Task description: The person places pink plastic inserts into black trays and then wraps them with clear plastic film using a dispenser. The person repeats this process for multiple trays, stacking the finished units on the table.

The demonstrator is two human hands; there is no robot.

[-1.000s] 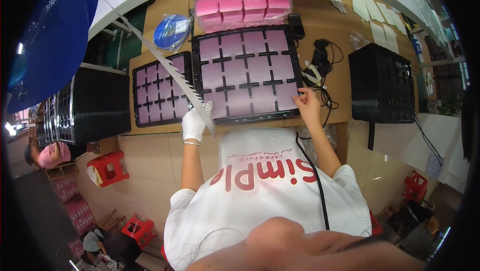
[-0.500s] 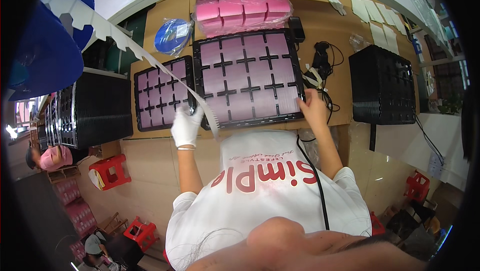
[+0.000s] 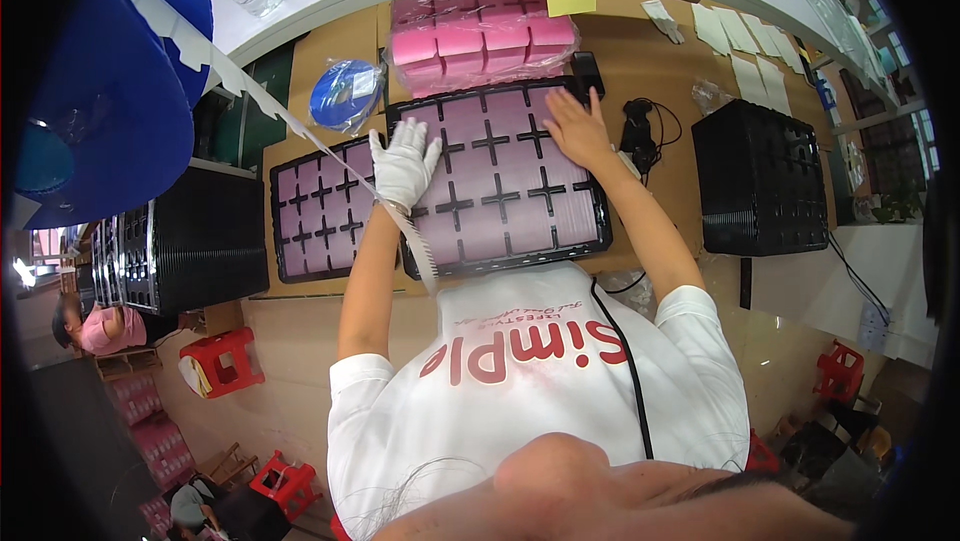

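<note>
In front of me lies a large black tray (image 3: 490,166) with cross-shaped dividers, filled with pinkish-purple blocks or sheets. My left hand (image 3: 405,163), in a white glove, rests palm down on its left side, fingers spread. My bare right hand (image 3: 578,126) lies flat near its far right corner, fingers outstretched. A smaller-looking black tray (image 3: 322,203) with similar pink filling sits beside it at the left. A white notched strip (image 3: 255,91) slants down from the upper left, passing near my left wrist.
Behind the tray stand wrapped pink foam blocks (image 3: 480,46) and a blue disc in plastic (image 3: 345,94). Stacks of black trays rise at left (image 3: 205,231) and right (image 3: 762,176). A black cable (image 3: 650,131), a white glove (image 3: 662,19) and white paper slips (image 3: 740,29) lie at right.
Both hands have moved away from the tray's near side, forward onto its surface. My right hand has left the right edge and flattened near the far corner; my left fingers have spread.
</note>
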